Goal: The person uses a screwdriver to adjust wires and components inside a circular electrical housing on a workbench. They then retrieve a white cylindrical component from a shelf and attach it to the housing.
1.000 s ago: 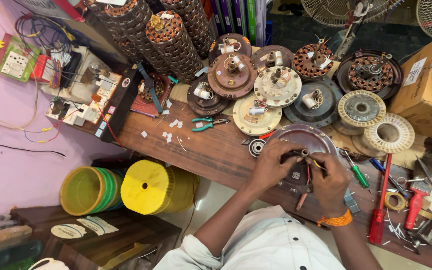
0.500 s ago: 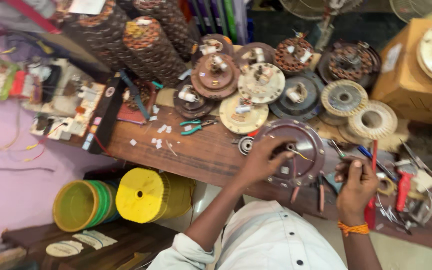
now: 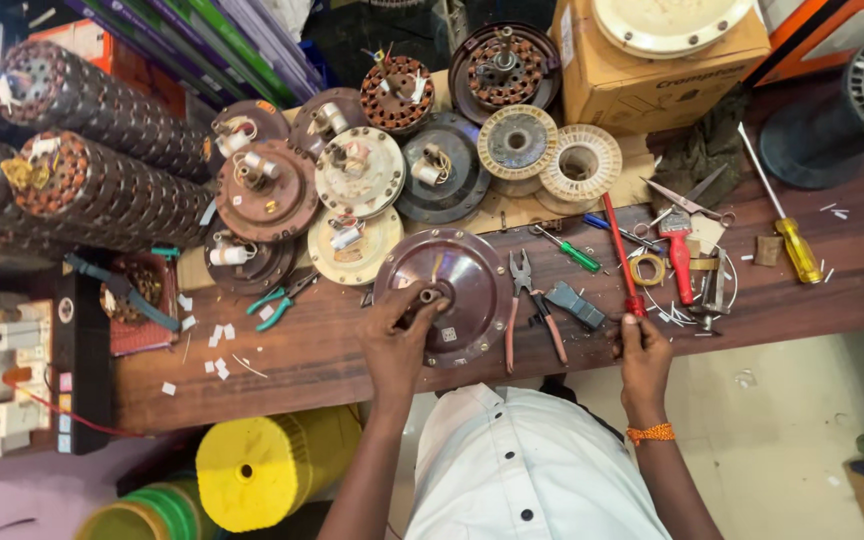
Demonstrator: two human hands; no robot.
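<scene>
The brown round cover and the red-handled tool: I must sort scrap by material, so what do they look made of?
Round cover under the left hand: likely painted metal, glossy brown with sharp glints. Red-handled tool gripped by the right hand: handle looks like shiny plastic; its tip material is unclear.

Wooden workbench [image 3: 332, 360] (dark, scratched) carries fan motor housings [image 3: 357, 172], pliers [image 3: 527, 300], screwdrivers [image 3: 787, 232].

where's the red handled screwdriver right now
In the head view, the red-handled screwdriver lies on the wooden bench toward the right, its lower end in the right hand, just right of the pliers.
</scene>
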